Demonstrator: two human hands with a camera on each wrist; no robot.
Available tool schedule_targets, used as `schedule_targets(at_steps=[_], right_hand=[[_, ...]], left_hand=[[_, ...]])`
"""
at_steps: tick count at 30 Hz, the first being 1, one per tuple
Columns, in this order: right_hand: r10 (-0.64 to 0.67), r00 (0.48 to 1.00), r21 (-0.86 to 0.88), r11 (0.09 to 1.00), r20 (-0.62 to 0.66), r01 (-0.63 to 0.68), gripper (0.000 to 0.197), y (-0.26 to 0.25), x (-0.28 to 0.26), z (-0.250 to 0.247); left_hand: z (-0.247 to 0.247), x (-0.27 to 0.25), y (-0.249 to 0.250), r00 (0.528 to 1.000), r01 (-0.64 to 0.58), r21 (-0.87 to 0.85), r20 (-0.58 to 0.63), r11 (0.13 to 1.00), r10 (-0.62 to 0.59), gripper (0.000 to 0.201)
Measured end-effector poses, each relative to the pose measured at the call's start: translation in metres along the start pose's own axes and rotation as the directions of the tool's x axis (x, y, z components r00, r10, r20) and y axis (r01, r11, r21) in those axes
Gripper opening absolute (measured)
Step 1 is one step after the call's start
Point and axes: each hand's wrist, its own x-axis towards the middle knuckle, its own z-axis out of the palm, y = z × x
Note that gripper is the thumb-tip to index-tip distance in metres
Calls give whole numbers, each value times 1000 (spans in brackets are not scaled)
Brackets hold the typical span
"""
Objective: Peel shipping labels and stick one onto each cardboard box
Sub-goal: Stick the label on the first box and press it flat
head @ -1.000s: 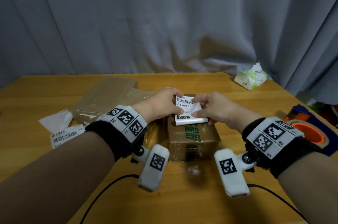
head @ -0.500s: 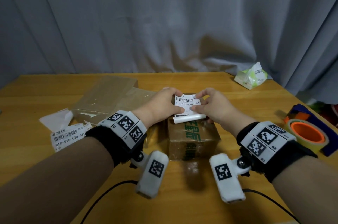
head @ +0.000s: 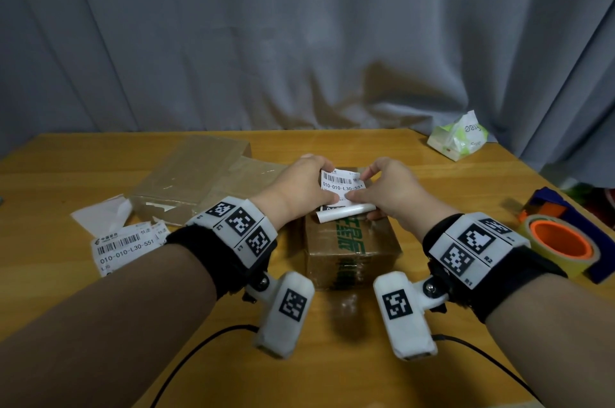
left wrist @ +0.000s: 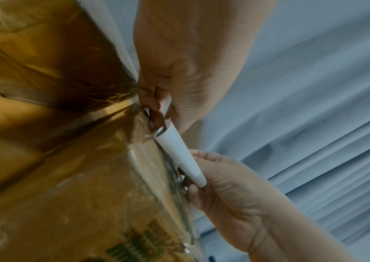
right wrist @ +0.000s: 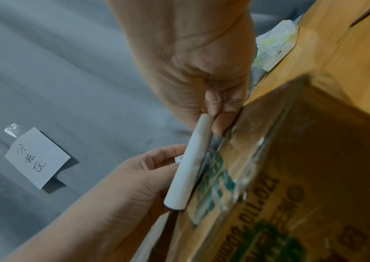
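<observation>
A white shipping label (head: 342, 184) with a barcode is held upright over the small cardboard box (head: 352, 248) with green print at the table's centre. My left hand (head: 319, 188) pinches its left edge and my right hand (head: 366, 186) pinches its right edge. The label's lower edge (head: 346, 212) curls into a roll just above the box top. The left wrist view shows that roll (left wrist: 179, 150) between both hands beside the box (left wrist: 67, 177). In the right wrist view the roll (right wrist: 190, 163) lies along the box's upper edge (right wrist: 291, 177). A larger taped box (head: 196, 178) sits at the back left.
Another printed label (head: 126, 244) and a loose backing sheet (head: 100, 214) lie on the left of the wooden table (head: 332, 357). A tissue pack (head: 459, 138) sits at the back right. A tape roll (head: 562, 241) with an orange core rests at the right edge. A grey curtain hangs behind.
Both hands have carried the label a little farther from me over the box and drawn closer together. The box has stayed put.
</observation>
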Motion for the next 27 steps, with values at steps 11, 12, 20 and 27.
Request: schedule_targets(at_steps=[11,12,20,27], right_hand=[[-41,999,-93,995,4,41,29,1,1,0],[-42,999,-98,994,5,43,29,1,1,0],[-41,999,-148,988,26,44,31,0,2,1],[-11,998,-163,986,58,21,26,-3,3,1]], left_hand=[[1,-1,0,1000,-3,22,-13,1000,4,56],[1,-1,0,1000,-2,21,-10,1000,2,56],[-1,-2,3,1000,22,45,8,999,-22,57],[1,-2,5,998,58,71,8,996,-59,55]])
